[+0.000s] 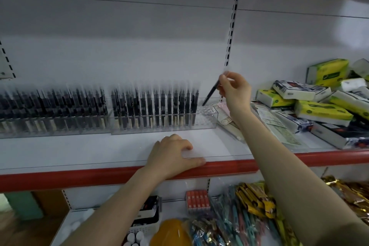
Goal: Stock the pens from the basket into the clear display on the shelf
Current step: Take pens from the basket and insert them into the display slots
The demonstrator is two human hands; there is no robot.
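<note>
- The right hand (234, 88) holds a black pen (210, 94) in a fingertip grip, tilted, its lower tip over the vacant right end of the clear display (205, 119).
- Left of that vacant end, the display's slots are filled with upright black pens (153, 104).
- The left hand (172, 156) rests flat in front of the display on the shelf (79, 154), grip holding nothing, thumb along the red edge.
- Tissue packs (323, 110) lie piled right of the display.

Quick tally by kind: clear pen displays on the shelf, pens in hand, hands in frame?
Clear displays: 2, the left display and the right display
Pens in hand: 1, the pen
Hands: 2, the right hand and the left hand
Total: 5
Racked pens are too blurred to count.
</note>
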